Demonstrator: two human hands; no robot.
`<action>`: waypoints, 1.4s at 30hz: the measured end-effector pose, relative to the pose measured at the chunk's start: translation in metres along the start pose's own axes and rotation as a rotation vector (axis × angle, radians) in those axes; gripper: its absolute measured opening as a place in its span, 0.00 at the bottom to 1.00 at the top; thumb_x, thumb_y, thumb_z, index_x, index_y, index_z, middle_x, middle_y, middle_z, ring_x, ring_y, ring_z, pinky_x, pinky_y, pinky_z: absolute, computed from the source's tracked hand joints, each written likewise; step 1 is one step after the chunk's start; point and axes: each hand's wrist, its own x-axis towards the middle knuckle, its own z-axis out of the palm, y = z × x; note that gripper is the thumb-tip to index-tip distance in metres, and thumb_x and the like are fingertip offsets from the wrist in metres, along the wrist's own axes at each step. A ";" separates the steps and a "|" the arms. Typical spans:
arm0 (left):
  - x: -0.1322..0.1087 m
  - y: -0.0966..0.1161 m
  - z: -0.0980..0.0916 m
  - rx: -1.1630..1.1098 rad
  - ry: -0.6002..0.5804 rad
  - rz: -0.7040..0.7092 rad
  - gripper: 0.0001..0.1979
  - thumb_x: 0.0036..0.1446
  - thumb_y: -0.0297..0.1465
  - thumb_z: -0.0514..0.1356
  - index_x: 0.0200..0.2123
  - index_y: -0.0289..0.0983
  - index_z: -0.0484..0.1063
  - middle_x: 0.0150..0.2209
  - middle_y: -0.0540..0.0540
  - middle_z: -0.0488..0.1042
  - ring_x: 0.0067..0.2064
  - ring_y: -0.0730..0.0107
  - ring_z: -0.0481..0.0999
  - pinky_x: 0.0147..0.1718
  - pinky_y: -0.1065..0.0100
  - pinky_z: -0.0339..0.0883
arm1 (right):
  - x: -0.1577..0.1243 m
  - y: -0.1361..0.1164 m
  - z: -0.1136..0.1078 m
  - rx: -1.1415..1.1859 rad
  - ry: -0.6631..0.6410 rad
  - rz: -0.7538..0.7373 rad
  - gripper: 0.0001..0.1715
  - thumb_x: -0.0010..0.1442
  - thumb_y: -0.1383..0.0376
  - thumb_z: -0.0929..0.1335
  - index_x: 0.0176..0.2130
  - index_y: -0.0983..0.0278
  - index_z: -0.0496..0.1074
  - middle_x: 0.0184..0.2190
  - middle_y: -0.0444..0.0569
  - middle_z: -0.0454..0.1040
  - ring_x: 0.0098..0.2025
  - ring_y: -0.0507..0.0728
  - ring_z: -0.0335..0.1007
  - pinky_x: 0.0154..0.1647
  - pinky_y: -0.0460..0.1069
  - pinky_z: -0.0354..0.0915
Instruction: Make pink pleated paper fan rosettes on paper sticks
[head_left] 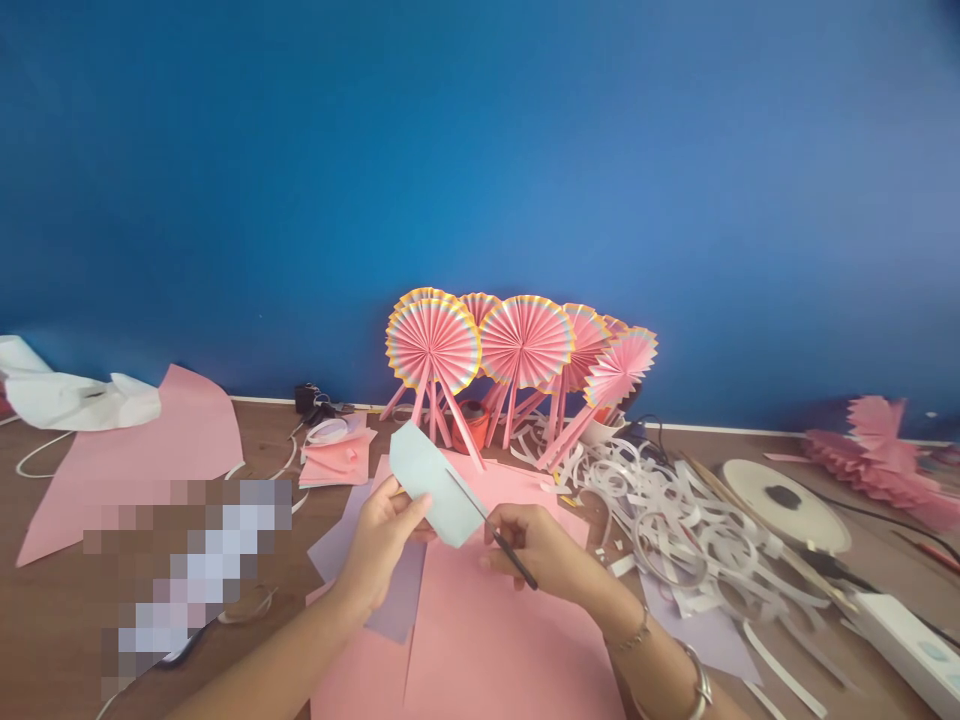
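My left hand point(386, 535) pinches a pale blue piece of paper point(427, 480) between thumb and fingers, holding it tilted above the table. In my right hand point(529, 545) is a slim black-handled tool point(516, 562). Its thin, straight front part lies across the face of the blue paper, pointing up and left; the frame does not show clearly what kind of tool it is. Beneath both hands lie large pink sheets point(510, 640), with lilac paper point(394, 590) partly under them on the left.
Several pleated pink paper fans point(525, 342) stand against the blue wall. White curled paper strips point(675, 520) heap up at right, beside a round cream disc point(787, 505) and a white box-like object point(911, 650). A pink sheet point(150, 450) and a pixelated item point(202, 580) lie left.
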 end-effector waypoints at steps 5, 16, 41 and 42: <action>0.005 -0.005 -0.005 -0.064 0.092 0.025 0.24 0.52 0.47 0.60 0.46 0.37 0.71 0.39 0.43 0.80 0.38 0.57 0.79 0.32 0.64 0.72 | 0.002 0.003 -0.001 0.000 -0.023 -0.005 0.09 0.46 0.65 0.71 0.30 0.63 0.68 0.15 0.35 0.63 0.15 0.47 0.63 0.14 0.41 0.60; 0.006 -0.009 -0.005 -0.063 0.060 0.035 0.16 0.52 0.42 0.62 0.37 0.36 0.72 0.36 0.45 0.79 0.38 0.60 0.78 0.33 0.66 0.70 | 0.001 0.000 0.002 0.019 -0.024 -0.014 0.16 0.46 0.58 0.74 0.30 0.64 0.69 0.16 0.35 0.63 0.16 0.48 0.65 0.15 0.42 0.59; 0.004 -0.006 -0.002 -0.042 0.006 0.013 0.17 0.52 0.41 0.62 0.40 0.36 0.75 0.36 0.44 0.80 0.38 0.58 0.78 0.33 0.66 0.70 | 0.003 0.002 0.004 -0.006 0.007 0.034 0.10 0.45 0.64 0.72 0.28 0.64 0.68 0.17 0.37 0.67 0.17 0.49 0.66 0.15 0.41 0.58; 0.004 -0.007 -0.002 -0.036 -0.006 0.005 0.16 0.52 0.41 0.62 0.40 0.36 0.75 0.36 0.44 0.80 0.38 0.59 0.78 0.33 0.66 0.70 | 0.003 0.003 0.005 0.001 0.009 0.033 0.09 0.45 0.64 0.71 0.28 0.64 0.67 0.17 0.37 0.66 0.16 0.48 0.66 0.15 0.42 0.59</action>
